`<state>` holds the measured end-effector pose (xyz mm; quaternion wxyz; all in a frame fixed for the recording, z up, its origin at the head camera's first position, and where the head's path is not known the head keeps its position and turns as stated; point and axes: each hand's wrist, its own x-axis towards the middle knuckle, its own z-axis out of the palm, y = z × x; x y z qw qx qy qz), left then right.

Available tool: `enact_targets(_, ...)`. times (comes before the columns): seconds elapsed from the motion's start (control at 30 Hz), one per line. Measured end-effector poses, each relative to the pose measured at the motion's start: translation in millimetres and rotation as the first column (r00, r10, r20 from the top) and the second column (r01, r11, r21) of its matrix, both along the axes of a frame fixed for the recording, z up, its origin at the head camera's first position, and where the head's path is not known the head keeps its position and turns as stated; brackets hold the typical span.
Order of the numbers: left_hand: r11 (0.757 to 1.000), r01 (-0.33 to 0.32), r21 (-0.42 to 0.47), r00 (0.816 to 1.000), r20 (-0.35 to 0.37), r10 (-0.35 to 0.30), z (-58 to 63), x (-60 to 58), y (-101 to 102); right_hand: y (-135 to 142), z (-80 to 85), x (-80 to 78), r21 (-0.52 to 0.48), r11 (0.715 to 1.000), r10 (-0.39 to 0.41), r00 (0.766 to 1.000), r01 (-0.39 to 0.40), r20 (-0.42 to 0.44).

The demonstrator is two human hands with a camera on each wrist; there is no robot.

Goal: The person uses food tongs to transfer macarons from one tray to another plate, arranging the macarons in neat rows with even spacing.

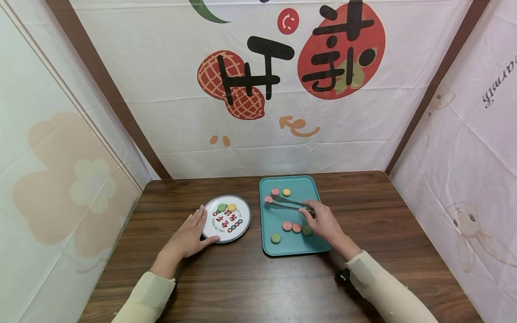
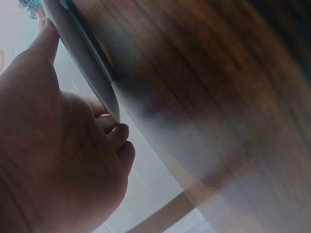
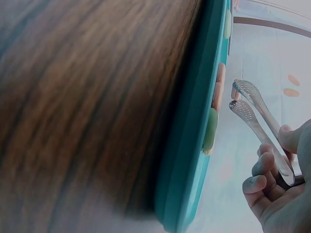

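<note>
In the head view my left hand (image 1: 189, 234) holds the left rim of a round white plate (image 1: 238, 230) with a dark edge, thumb along its near side. A green macaron (image 1: 222, 207) and a yellow macaron (image 1: 232, 207) lie on the plate's printed face. My right hand (image 1: 325, 224) grips metal tongs (image 1: 287, 200) over a teal tray (image 1: 282, 246). The tongs' spread tips stand at either side of a pink macaron (image 1: 268, 199) near the tray's left edge. The right wrist view shows the tongs' perforated ends (image 3: 248, 89) apart.
On the tray lie another pink macaron (image 1: 275, 191), a yellow one (image 1: 286, 192), a pink pair (image 1: 291, 227) beside a green one (image 1: 307, 230), and a green one (image 1: 276, 238) near the front. A wooden table (image 1: 258, 287) bears everything; a printed cloth (image 1: 181, 130) hangs behind.
</note>
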<state>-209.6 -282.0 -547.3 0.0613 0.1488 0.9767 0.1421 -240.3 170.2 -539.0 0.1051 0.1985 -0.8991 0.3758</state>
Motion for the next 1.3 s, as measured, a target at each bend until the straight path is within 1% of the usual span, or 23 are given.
enact_targets(0.17, 1.0, 0.0, -0.003, 1.0, 0.002, 0.0, -0.5, -0.3, 0, -4, 1.0, 0.1, 0.001, 1.0, 0.014, 1.0, -0.014, -0.016)
enact_targets(0.33, 1.0, 0.003, 0.0, 1.0, -0.014, -0.003, -1.3, -0.4, -1, -8, 3.0, 0.7, 0.002, 1.0, 0.022, 1.0, -0.022, -0.023)
enact_targets(0.57, 1.0, 0.003, 0.002, 1.0, -0.004, -0.003, -2.7, -0.4, -1, -15, 4.7, 1.9, 0.006, 0.999, 0.037, 0.998, -0.037, -0.045)
enact_targets(0.8, 1.0, -0.001, 0.005, 1.0, -0.016, 0.001, -2.7, -0.5, -1, -20, 5.7, 2.8, 0.002, 0.999, 0.048, 0.998, -0.048, -0.041)
enact_targets(0.93, 1.0, -0.002, 0.002, 1.0, -0.008, 0.002, -3.1, -0.8, 0, -24, 6.6, 3.7, -0.005, 0.998, 0.058, 0.998, -0.058, -0.04)
enact_targets(1.07, 1.0, 0.001, -0.001, 1.0, -0.008, -0.001, -3.2, -0.6, 0, -27, 6.4, 3.9, 0.01, 0.998, 0.062, 0.997, -0.061, -0.042)
enact_targets(1.3, 1.0, 0.001, -0.003, 1.0, -0.009, -0.001, -4.2, -0.8, -1, -34, 9.5, 4.1, 0.023, 0.998, 0.067, 0.998, -0.066, -0.013)
